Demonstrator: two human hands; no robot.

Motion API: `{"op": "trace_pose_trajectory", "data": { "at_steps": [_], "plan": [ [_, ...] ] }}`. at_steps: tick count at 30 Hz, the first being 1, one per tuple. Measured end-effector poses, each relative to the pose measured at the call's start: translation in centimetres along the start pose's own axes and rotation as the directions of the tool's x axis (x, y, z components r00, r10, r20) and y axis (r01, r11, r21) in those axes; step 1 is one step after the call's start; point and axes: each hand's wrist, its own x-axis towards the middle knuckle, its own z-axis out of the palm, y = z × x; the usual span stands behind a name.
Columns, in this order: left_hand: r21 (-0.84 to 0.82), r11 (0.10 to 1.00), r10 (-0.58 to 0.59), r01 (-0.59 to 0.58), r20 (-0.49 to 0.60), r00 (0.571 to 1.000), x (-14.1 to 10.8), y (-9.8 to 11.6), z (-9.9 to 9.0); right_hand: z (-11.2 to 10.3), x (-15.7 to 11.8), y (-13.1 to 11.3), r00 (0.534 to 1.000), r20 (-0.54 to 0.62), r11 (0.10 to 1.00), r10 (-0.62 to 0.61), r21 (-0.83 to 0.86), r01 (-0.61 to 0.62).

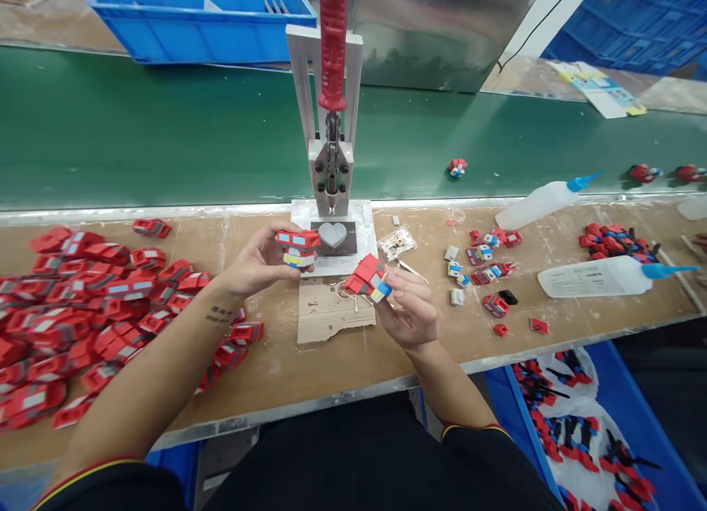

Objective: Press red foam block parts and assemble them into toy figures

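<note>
My left hand (264, 257) grips a red toy torso piece (299, 247) with pale blue windows and a white and yellow lower part. In my right hand (412, 301) is a similar toy piece (367, 275), red with blue, white and yellow, tilted and pinched by its blue and yellow end. Both pieces are held apart over a torn cardboard sheet (331, 327). Just behind them stands a hand press (331, 157) with a red handle and a heart-shaped plate (332, 235) on its base.
Red toy parts (60, 327) are heaped on the left. To the right lie cotton swabs (398, 242), small white parts (456, 297), red pieces (496, 305) and two squeeze bottles (593, 277). A green conveyor belt (166, 135) runs behind. A blue bin (530, 423) stands low right; part of another person's hand (701, 240) shows.
</note>
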Motion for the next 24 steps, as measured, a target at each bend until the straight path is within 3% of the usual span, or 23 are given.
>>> {"op": "trace_pose_trajectory", "data": {
  "at_steps": [2, 5, 8, 11, 13, 15, 17, 19, 21, 24],
  "plan": [
    [-0.007, 1.000, -0.022, 0.022, -0.058, 0.998, 0.3, 0.0, 0.2, -0.2, 0.2, -0.1, 0.969, 0.002, 0.963, 0.249, 0.102, -0.248],
    [-0.041, 0.998, -0.051, 0.046, -0.125, 0.991, 0.8, -0.1, 0.5, -0.5, 0.6, -0.2, 0.826, 0.040, 0.804, 0.563, 0.205, -0.558],
    [-0.039, 0.997, -0.069, 0.062, -0.193, 0.979, 1.1, -0.4, 0.4, -1.1, 0.4, 0.1, 0.728, 0.080, 0.689, 0.681, 0.267, -0.674],
    [0.010, 0.997, -0.075, 0.081, -0.266, 0.961, 1.0, -0.7, 0.2, -2.2, 0.3, 2.2, 0.641, 0.137, 0.593, 0.755, 0.275, -0.757],
    [0.055, 0.993, -0.081, 0.103, -0.305, 0.949, 1.0, -0.9, 0.0, -2.9, 1.2, 5.5, 0.612, 0.174, 0.582, 0.771, 0.198, -0.789],
    [0.118, 0.987, -0.067, 0.111, -0.329, 0.942, 1.1, -1.2, -0.2, -2.9, 2.9, 10.2, 0.617, 0.220, 0.628, 0.755, 0.022, -0.778],
    [0.196, 0.975, -0.029, 0.100, -0.334, 0.942, 1.5, -1.5, -0.3, -1.9, 5.1, 15.5, 0.626, 0.254, 0.675, 0.737, -0.244, -0.696],
    [0.278, 0.957, 0.017, 0.078, -0.322, 0.947, 2.2, -1.9, -0.6, 0.0, 6.9, 20.2, 0.590, 0.338, 0.673, 0.734, -0.481, -0.562],
    [0.352, 0.934, 0.063, 0.054, -0.312, 0.948, 2.8, -2.4, -0.7, 2.0, 8.0, 23.3, 0.567, 0.382, 0.677, 0.729, -0.522, -0.519],
    [0.440, 0.898, 0.134, 0.012, -0.300, 0.944, 3.6, -3.2, -0.8, 4.0, 8.1, 25.2, 0.538, 0.436, 0.689, 0.721, -0.535, -0.490]
  ]
}}
